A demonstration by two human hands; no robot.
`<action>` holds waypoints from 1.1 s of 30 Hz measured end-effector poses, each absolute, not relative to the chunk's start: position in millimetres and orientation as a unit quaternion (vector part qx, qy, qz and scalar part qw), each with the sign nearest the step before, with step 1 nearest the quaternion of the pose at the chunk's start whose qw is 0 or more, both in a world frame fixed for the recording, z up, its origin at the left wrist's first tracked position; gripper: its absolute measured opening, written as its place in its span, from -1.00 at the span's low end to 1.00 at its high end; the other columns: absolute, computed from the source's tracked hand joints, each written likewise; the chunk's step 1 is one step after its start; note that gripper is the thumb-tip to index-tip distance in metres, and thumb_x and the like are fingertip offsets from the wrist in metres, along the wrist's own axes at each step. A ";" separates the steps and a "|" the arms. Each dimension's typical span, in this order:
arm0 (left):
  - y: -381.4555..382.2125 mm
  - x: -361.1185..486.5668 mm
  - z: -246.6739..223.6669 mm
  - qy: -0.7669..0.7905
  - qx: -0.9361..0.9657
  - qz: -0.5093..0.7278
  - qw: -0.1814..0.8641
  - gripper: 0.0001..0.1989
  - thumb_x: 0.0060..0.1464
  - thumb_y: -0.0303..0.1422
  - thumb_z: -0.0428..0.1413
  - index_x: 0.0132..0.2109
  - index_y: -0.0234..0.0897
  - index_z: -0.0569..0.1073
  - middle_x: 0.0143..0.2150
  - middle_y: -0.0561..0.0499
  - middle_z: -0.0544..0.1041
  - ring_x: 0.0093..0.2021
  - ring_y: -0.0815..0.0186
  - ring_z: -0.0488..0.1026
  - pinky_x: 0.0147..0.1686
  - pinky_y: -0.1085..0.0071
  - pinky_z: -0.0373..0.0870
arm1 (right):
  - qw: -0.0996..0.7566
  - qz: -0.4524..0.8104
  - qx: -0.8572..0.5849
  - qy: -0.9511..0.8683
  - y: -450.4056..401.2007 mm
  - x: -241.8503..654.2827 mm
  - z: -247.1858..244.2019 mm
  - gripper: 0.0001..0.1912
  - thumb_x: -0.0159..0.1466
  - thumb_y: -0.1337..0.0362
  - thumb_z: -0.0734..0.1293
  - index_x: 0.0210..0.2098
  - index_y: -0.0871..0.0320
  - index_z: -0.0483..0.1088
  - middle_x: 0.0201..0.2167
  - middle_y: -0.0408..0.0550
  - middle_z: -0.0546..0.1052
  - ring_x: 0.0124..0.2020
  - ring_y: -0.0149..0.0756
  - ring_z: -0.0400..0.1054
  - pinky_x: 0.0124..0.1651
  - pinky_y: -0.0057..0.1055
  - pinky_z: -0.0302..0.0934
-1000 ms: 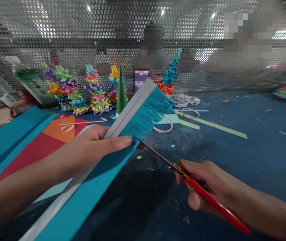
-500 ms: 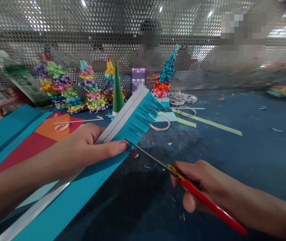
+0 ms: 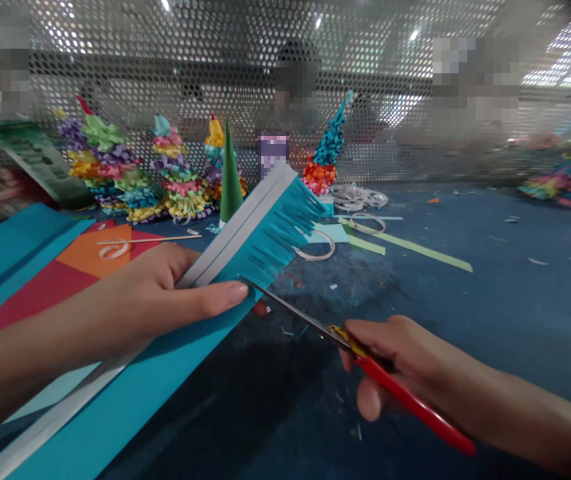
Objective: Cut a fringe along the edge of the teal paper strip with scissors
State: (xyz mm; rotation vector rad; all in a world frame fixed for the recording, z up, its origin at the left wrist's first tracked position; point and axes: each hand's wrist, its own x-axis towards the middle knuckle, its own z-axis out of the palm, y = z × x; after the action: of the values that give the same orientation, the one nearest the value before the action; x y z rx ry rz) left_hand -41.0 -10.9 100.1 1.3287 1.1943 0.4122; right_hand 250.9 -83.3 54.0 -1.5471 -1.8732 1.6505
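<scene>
A long strip of blue paper [image 3: 165, 380] with a white band along its upper edge slants across the front. Its far end is cut into a fringe [image 3: 285, 223]. My left hand [image 3: 180, 293] grips the strip, thumb on top and the other fingers mostly hidden beneath. In my right hand [image 3: 390, 367] is a pair of scissors [image 3: 415, 403] with red and yellow handles. Their blades lie across the strip's lower edge, just right of my left thumb, where the fringe begins.
Behind stand several colourful fringed paper cones [image 3: 180, 173], a plain green cone [image 3: 231, 177] and a tilted green-labelled bottle [image 3: 40, 160]. Red and orange paper [image 3: 98, 250] lies at left. Tape rolls [image 3: 360, 197], pale green strips [image 3: 415, 250] and scraps litter the blue surface. A perforated metal screen [image 3: 205, 67] rises behind.
The whole view has shifted a little, so things sit slightly further left. Both hands keep their holds, and the scissors stay at nearly the same spot on the strip.
</scene>
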 end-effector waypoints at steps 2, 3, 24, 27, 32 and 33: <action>-10.7 -41.1 100.1 0.528 0.559 0.174 0.616 -0.76 -0.01 -0.09 0.46 -0.31 -0.13 0.74 -0.40 0.08 0.77 -0.50 0.22 0.67 -0.52 0.50 0.60 | 0.106 0.553 -0.539 -0.627 -82.4 248.3 55.7 -0.81 0.29 0.18 0.39 -0.43 0.07 0.41 -0.49 -0.22 0.66 -0.59 -0.46 0.27 -0.59 -0.58 0.05; -10.7 -40.7 100.1 0.529 0.552 0.173 0.621 -0.75 -0.02 -0.08 0.46 -0.30 -0.12 0.75 -0.39 0.07 0.78 -0.49 0.21 0.68 -0.52 0.50 0.60 | 0.108 0.550 -0.545 -0.623 -82.4 247.0 56.4 -0.80 0.27 0.19 0.41 -0.44 0.07 0.38 -0.50 -0.23 0.65 -0.59 -0.46 0.26 -0.60 -0.58 0.04; -14.4 -30.9 98.1 0.464 0.552 0.218 0.658 -0.89 -0.01 -0.18 0.45 -0.39 -0.07 0.78 -0.37 0.09 0.77 -0.41 0.27 0.66 -0.41 0.56 0.60 | 0.087 0.476 -0.561 -0.671 -81.9 252.3 51.1 -0.81 0.18 0.31 0.42 -0.44 0.05 0.30 -0.56 -0.27 0.58 -0.59 -0.44 0.20 -0.58 -0.53 0.00; -12.6 -33.6 96.0 0.458 0.557 0.210 0.661 -0.89 0.00 -0.19 0.46 -0.39 -0.07 0.77 -0.37 0.11 0.77 -0.41 0.27 0.66 -0.41 0.56 0.60 | 0.095 0.484 -0.553 -0.672 -81.6 253.2 47.2 -0.80 0.21 0.24 0.45 -0.43 0.06 0.34 -0.55 -0.27 0.59 -0.56 -0.43 0.23 -0.55 -0.52 0.01; -8.9 -37.5 89.2 0.475 0.576 0.184 0.639 -0.78 0.03 -0.10 0.44 -0.30 -0.13 0.77 -0.33 0.09 0.78 -0.40 0.29 0.66 -0.43 0.58 0.55 | 0.093 0.529 -0.544 -0.644 -85.0 245.3 49.3 -0.88 0.35 0.19 0.32 -0.32 0.04 0.41 -0.45 -0.24 0.67 -0.57 -0.43 0.32 -0.57 -0.54 0.05; -8.7 -37.9 88.4 0.482 0.580 0.181 0.631 -0.76 0.08 -0.09 0.41 -0.28 -0.16 0.77 -0.33 0.08 0.78 -0.39 0.29 0.66 -0.43 0.58 0.54 | 0.092 0.532 -0.546 -0.641 -86.0 243.2 50.5 -0.89 0.33 0.21 0.30 -0.33 0.05 0.40 -0.44 -0.22 0.67 -0.58 -0.43 0.32 -0.58 -0.54 0.05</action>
State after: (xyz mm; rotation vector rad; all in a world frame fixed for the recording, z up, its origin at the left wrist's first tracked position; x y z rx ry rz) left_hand -37.9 -8.7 88.4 1.3277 1.1027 0.4134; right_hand 243.2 -86.0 50.5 -1.6210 -1.9033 1.5793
